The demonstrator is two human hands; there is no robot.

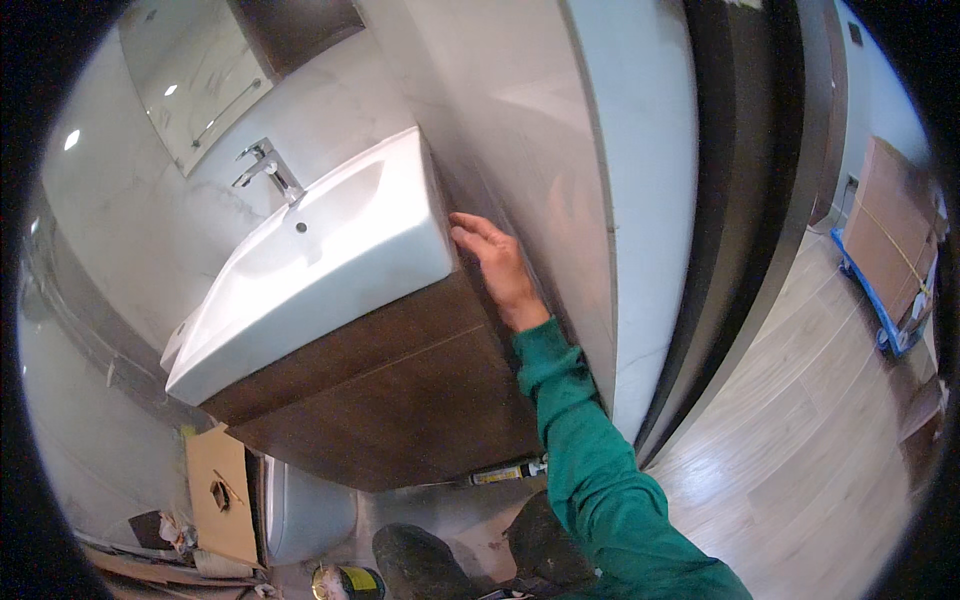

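Observation:
A white washbasin (300, 290) with a chrome tap (270, 172) tops a dark brown vanity cabinet (390, 400). Up along the basin's right side reaches my right hand (497, 262), in the narrow gap between the basin and the wall. Its fingers are stretched out, with the fingertips at the basin's side edge; whether they press on it I cannot tell. Nothing shows in this hand. A green sleeve (595, 455) covers the forearm. My left hand is out of the picture.
Pale marbled wall (520, 110) stands close on the right, beside a dark door frame (740, 200). Under the cabinet lie a sealant cartridge (505, 473), a tin (348, 582) and a white toilet (308, 510) with cardboard (222, 495) against it. A mirror (190, 75) hangs above.

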